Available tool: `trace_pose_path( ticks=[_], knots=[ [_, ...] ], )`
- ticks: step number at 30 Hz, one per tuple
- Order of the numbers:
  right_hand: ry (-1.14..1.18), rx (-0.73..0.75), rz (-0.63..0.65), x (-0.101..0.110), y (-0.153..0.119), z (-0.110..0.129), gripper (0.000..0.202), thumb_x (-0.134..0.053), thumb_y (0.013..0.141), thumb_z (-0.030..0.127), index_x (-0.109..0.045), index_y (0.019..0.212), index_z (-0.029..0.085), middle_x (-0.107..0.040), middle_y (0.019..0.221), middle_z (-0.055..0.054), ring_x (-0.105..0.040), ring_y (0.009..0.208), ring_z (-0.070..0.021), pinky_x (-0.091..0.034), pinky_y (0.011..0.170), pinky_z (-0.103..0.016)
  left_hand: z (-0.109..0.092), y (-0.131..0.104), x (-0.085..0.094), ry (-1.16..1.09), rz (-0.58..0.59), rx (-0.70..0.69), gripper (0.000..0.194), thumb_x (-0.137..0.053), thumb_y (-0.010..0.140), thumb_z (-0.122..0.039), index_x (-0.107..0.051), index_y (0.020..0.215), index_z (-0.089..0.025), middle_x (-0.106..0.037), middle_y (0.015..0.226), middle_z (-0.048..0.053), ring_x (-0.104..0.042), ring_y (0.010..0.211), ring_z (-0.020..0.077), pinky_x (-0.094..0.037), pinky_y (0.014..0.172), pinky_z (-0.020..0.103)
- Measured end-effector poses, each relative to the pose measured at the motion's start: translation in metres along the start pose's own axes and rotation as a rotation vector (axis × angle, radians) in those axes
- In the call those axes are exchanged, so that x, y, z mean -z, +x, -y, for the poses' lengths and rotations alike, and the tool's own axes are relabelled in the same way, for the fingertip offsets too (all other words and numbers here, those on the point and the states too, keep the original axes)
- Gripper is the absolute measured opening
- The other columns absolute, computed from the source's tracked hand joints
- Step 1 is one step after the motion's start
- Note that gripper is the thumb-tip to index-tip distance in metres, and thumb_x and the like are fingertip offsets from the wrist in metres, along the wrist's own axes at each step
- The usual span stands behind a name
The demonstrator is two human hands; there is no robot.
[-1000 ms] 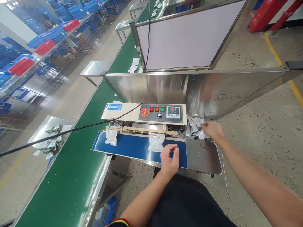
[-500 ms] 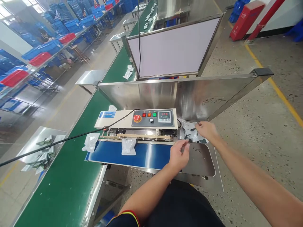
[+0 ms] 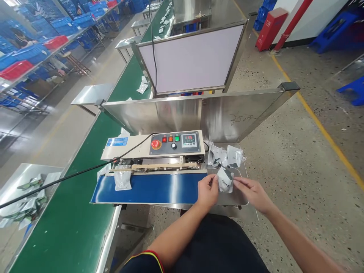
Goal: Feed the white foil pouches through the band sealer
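Between my two hands, a small white pouch with dark print (image 3: 225,180) is held up over the grey plate at the right end of a band sealing machine (image 3: 131,148). My left hand (image 3: 208,191) pinches its left edge, and my right hand (image 3: 253,192) has thumb and fingers closed on its right edge. Just behind it lies a pile of similar pouches (image 3: 218,154). On the machine's blue belt (image 3: 162,187), a white pouch (image 3: 123,179) hangs from the sealing strip near the left end. Another pouch (image 3: 102,171) sits at the belt's far left end, partly hidden.
A green conveyor belt (image 3: 65,216) runs along the left, with a metal side tray (image 3: 57,169) of pouches beyond it. Behind the sealer stands a steel panel (image 3: 176,115). A black cable (image 3: 85,166) crosses in front of the machine's left part.
My right hand has come from the pile toward my left hand with a pouch, which both hands now hold. The pouch on the blue belt has moved left. The view has shifted.
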State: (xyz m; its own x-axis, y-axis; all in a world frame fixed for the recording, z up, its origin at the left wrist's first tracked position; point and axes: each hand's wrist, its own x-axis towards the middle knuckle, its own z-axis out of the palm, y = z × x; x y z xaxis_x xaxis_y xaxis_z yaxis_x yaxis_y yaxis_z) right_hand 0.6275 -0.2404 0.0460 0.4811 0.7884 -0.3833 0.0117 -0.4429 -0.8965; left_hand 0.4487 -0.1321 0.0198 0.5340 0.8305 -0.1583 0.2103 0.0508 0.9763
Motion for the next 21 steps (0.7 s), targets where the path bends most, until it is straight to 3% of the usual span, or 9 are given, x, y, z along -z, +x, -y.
trace_pose_path(
  ticks=[4, 7, 11, 14, 17, 21],
  knots=[
    [-0.047, -0.124, -0.175, -0.024, 0.0, -0.028, 0.061, -0.077, 0.081, 0.081, -0.088, 0.093, 0.023, -0.082, 0.086, -0.01, -0.079, 0.083, -0.035, -0.066, 0.081, -0.046, 0.021, -0.003, 0.008, -0.088, -0.146, 0.235, 0.047, -0.071, 0.097, -0.061, -0.085, 0.092, -0.016, -0.081, 0.085, 0.009, -0.071, 0.076, 0.0222, -0.058, 0.07, 0.031],
    [0.072, -0.23, -0.19, -0.043, 0.013, -0.03, 0.051, -0.081, 0.081, 0.071, -0.087, 0.091, 0.022, -0.083, 0.087, -0.011, -0.081, 0.08, -0.0359, -0.069, 0.076, -0.048, 0.032, 0.002, 0.018, -0.203, -0.253, 0.412, 0.051, -0.077, 0.089, -0.065, -0.082, 0.084, -0.014, -0.074, 0.073, 0.006, -0.061, 0.064, 0.0172, -0.051, 0.061, 0.028],
    [0.192, -0.229, -0.14, -0.081, 0.033, -0.023, 0.041, -0.085, 0.082, 0.063, -0.085, 0.09, 0.023, -0.084, 0.092, -0.011, -0.082, 0.083, -0.0359, -0.072, 0.079, -0.05, 0.038, 0.011, 0.041, -0.271, -0.353, 0.436, 0.05, -0.083, 0.083, -0.063, -0.082, 0.083, -0.013, -0.07, 0.069, 0.003, -0.058, 0.062, 0.0149, -0.047, 0.06, 0.026],
    [0.22, -0.215, -0.051, -0.104, 0.047, -0.018, 0.039, -0.087, 0.083, 0.062, -0.083, 0.088, 0.024, -0.082, 0.088, -0.009, -0.081, 0.082, -0.0345, -0.073, 0.081, -0.051, 0.036, 0.015, 0.064, -0.307, -0.405, 0.413, 0.051, -0.085, 0.082, -0.064, -0.083, 0.085, -0.013, -0.074, 0.074, 0.005, -0.062, 0.066, 0.0162, -0.051, 0.063, 0.027],
    [0.127, -0.209, 0.065, -0.097, 0.07, -0.011, 0.045, -0.083, 0.088, 0.067, -0.083, 0.09, 0.022, -0.081, 0.088, -0.011, -0.08, 0.083, -0.0325, -0.073, 0.079, -0.05, 0.033, 0.009, 0.089, -0.318, -0.44, 0.392, 0.055, -0.085, 0.084, -0.067, -0.084, 0.095, -0.013, -0.08, 0.085, 0.009, -0.071, 0.075, 0.0199, -0.058, 0.07, 0.03],
    [-0.504, -0.109, -0.064, -0.055, 0.124, 0.002, 0.039, -0.072, 0.096, 0.058, -0.084, 0.098, 0.02, -0.082, 0.096, -0.015, -0.079, 0.093, -0.0335, -0.065, 0.083, -0.044, 0.028, -0.016, 0.115, -0.184, -0.68, 0.226, 0.057, -0.084, 0.091, -0.065, -0.082, 0.119, -0.016, -0.083, 0.12, 0.017, -0.079, 0.11, 0.028, -0.064, 0.095, 0.038]
  ],
)
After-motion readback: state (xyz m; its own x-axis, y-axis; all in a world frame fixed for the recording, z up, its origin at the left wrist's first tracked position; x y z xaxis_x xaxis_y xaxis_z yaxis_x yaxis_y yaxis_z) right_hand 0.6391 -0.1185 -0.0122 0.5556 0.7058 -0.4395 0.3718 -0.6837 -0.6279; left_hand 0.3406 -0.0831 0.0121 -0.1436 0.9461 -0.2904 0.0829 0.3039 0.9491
